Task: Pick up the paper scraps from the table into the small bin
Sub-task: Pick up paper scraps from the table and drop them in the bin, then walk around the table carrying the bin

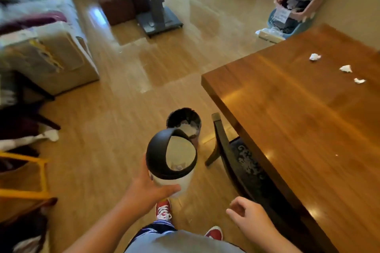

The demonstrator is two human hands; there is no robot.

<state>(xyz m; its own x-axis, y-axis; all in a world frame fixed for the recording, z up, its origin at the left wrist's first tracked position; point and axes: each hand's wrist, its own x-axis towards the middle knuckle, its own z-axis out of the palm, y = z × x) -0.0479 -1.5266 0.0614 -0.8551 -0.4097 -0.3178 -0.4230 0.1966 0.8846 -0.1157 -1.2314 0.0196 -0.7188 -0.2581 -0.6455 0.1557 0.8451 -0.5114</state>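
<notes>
My left hand [147, 188] grips the small bin [171, 162], white with a black domed lid and a round opening, held in the air above the floor. Something small and pale lies at its bottom. My right hand [249, 219] hangs beside it, fingers loosely curled and holding nothing. Three crumpled white paper scraps lie on the wooden table [298, 119] at the far right: one scrap [314, 57], a second scrap [346, 68] and a third scrap [359, 80]. Both hands are far from them, left of the table's near corner.
A dark floor bin [183, 121] with white waste stands on the wood floor just beyond the small bin. A dark chair [230, 150] is tucked under the table's left edge. A yellow frame [26, 174] is at the left, stacked baskets [296, 6] at the back right.
</notes>
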